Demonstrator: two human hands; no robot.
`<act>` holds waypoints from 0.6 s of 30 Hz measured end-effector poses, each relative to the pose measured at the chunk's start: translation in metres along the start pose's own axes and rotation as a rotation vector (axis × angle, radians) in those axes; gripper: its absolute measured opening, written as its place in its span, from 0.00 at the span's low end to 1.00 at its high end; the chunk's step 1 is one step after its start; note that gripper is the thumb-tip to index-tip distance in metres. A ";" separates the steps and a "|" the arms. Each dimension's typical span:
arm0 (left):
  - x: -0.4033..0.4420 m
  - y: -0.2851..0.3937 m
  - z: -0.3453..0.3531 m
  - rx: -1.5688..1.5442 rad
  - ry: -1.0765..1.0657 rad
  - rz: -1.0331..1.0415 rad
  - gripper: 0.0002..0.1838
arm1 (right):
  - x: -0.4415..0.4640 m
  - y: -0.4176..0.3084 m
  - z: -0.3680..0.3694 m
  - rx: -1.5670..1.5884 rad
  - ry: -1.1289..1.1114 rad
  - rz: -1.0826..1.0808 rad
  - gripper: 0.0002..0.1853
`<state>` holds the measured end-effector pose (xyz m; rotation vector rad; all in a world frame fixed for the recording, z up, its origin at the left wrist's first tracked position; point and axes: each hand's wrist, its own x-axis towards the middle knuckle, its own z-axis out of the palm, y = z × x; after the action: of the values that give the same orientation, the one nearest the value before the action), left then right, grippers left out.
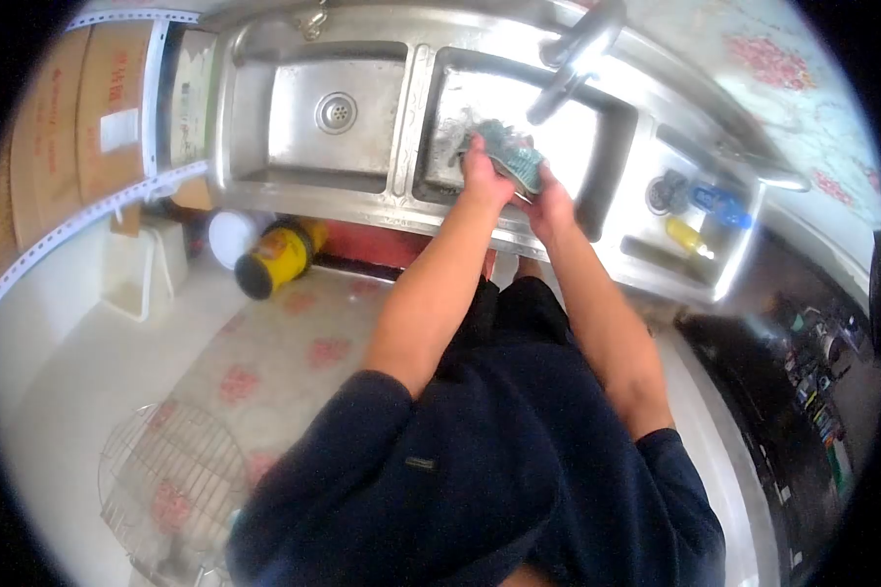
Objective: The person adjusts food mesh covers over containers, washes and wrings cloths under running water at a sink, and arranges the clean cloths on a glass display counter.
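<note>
Over the middle basin of a steel sink (412, 127), both of my hands grip a grey-green cloth-like item (512, 159); I cannot make out exactly what it is. My left hand (483, 176) is closed on its left side, thumb on top. On its right lower edge, my right hand (550, 203) is closed too. The undersides of the fingers are hidden. The faucet (565, 78) reaches over the basin just above and to the right of the item.
To the left lies an empty basin with a drain (336, 113). A yellow bottle (688, 237), a blue item (720, 205) and a dark scrubber (670, 191) sit in the right compartment. Cardboard boxes (114, 117), a yellow-black container (276, 258) and a wire rack (174, 484) are at the left.
</note>
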<state>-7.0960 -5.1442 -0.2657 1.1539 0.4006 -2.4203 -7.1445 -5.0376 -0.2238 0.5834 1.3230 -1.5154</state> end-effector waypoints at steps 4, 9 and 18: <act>-0.013 0.020 0.001 0.058 0.058 0.073 0.31 | 0.016 0.008 0.014 0.045 -0.087 0.018 0.26; -0.024 0.040 0.002 0.177 0.056 0.231 0.26 | 0.063 0.027 0.041 0.125 -0.160 0.101 0.23; -0.005 0.035 -0.009 0.154 0.044 0.216 0.31 | 0.047 -0.001 0.022 -0.597 0.158 -0.090 0.22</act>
<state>-7.0702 -5.1694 -0.2695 1.2480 0.0973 -2.2717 -7.1578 -5.0746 -0.2568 0.2626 1.8432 -1.0732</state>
